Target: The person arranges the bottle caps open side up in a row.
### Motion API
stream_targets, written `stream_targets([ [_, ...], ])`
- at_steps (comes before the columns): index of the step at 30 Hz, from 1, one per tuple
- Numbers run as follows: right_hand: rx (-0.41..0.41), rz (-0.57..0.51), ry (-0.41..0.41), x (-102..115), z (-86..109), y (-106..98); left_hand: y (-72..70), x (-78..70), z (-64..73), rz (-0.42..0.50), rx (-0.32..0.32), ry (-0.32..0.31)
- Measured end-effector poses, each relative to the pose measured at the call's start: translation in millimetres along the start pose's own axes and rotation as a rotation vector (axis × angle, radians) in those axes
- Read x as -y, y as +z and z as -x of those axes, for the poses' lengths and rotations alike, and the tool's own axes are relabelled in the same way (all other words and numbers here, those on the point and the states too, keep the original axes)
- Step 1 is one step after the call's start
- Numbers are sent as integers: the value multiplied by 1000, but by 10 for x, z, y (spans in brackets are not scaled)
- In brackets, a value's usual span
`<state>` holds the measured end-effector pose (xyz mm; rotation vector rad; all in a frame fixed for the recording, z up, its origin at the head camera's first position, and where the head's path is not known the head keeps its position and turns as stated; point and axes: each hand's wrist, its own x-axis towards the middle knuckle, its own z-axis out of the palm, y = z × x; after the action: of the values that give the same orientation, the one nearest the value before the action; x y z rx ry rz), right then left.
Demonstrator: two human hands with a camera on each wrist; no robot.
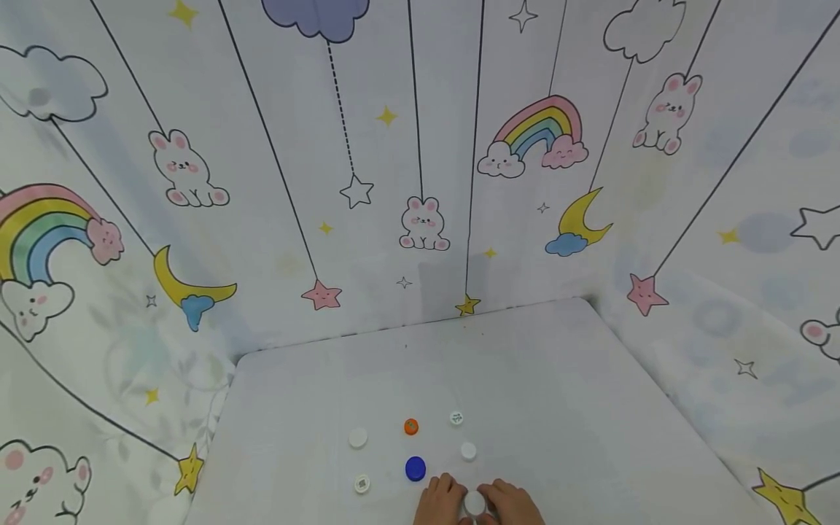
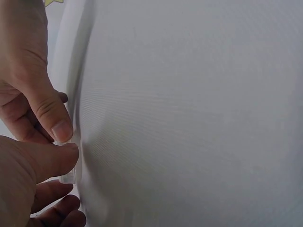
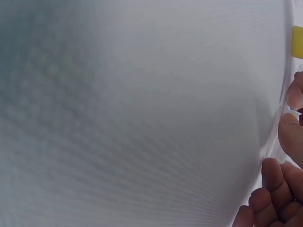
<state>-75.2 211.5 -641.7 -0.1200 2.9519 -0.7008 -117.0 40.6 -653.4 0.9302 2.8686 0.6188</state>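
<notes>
At the bottom edge of the head view, my left hand (image 1: 441, 500) and right hand (image 1: 512, 503) meet around a white bottle cap (image 1: 475, 502), gripping it from both sides. In the left wrist view the cap's ridged side (image 2: 69, 177) shows between thumbs and fingers, and the thumbs lie close together. Part of the cap is hidden by the fingers. Just beyond the left hand lies a blue bottle cap (image 1: 415, 469). A small plain white cap (image 1: 469, 451) lies a little farther off.
Farther up the white table (image 1: 545, 394) are an orange cap (image 1: 411, 426) and a white cap with dark print (image 1: 456, 418). To the left lie a plain white cap (image 1: 358, 437) and another printed white cap (image 1: 362, 484). Patterned cloth (image 1: 367, 255) surrounds the table.
</notes>
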Motion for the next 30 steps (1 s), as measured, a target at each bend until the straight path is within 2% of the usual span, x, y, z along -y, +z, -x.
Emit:
stream_targets([
  [3,-8,15,-8,12,-6,-18,2,-12,7,44,-22,-6],
  [6,-18,8,14,44,12,-52,-42,-23,-14,83,-8,-25],
  [12,-67,-31,45,109,89,-158,-260,-90,-53,180,83,-105],
  [15,-93,-31,4,90,49,-207,-340,-132,-65,224,102,-131],
  [25,-240,-23,-90,58,-23,-275,-449,-196,-75,248,51,-126],
  [30,-245,-46,-95,92,-1,-294,-496,-205,-80,265,52,-116],
])
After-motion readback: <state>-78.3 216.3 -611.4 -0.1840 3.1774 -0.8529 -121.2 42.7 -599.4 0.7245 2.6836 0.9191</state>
